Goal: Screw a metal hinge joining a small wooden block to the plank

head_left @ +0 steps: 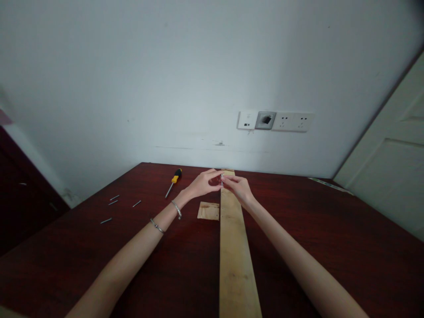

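Note:
A long pale wooden plank (236, 247) lies lengthwise on the dark red table (318, 238), running away from me toward the wall. My left hand (202, 183) and my right hand (237, 186) meet above the plank's far end. Both pinch a small upright metal screw (221, 179) between their fingertips. A small square piece of wood (208, 210) lies flat just left of the plank, below my left wrist. Two thin bracelets circle my left forearm.
A screwdriver with a yellow and black handle (174, 180) lies at the back left. Several loose screws (113, 199) are scattered further left. Wall sockets (275, 120) sit above the table. A white door (391, 163) stands at right, a dark cabinet (23, 190) at left.

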Available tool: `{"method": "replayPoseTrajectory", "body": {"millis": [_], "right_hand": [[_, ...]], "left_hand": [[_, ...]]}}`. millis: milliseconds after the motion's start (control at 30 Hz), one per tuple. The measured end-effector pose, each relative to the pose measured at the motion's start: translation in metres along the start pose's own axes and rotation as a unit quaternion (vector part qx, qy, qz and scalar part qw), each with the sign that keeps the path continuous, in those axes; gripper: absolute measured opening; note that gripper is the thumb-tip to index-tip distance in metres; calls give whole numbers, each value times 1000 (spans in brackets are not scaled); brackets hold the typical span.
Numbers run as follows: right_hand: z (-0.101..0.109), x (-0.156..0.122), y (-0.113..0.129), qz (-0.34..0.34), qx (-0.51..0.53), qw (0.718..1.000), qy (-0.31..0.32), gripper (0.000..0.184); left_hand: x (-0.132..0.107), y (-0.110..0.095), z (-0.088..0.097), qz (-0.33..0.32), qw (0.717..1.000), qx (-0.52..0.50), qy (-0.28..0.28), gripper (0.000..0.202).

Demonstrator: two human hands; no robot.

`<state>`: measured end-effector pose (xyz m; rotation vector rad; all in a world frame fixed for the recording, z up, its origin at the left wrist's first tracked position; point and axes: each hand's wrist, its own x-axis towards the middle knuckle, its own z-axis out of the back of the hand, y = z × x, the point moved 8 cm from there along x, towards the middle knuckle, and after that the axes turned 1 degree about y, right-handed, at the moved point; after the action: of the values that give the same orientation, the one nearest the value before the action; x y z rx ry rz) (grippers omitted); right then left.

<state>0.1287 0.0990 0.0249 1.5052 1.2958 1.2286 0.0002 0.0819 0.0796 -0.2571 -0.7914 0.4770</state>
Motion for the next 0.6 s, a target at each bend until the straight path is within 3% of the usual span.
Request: {"method": "replayPoseTrajectory", "body": {"millis": [600], "right_hand": [[3,1,3,1,-29,1000,3,29]], "left_hand": [[2,2,-3,2,1000,-5,3,43]]}}
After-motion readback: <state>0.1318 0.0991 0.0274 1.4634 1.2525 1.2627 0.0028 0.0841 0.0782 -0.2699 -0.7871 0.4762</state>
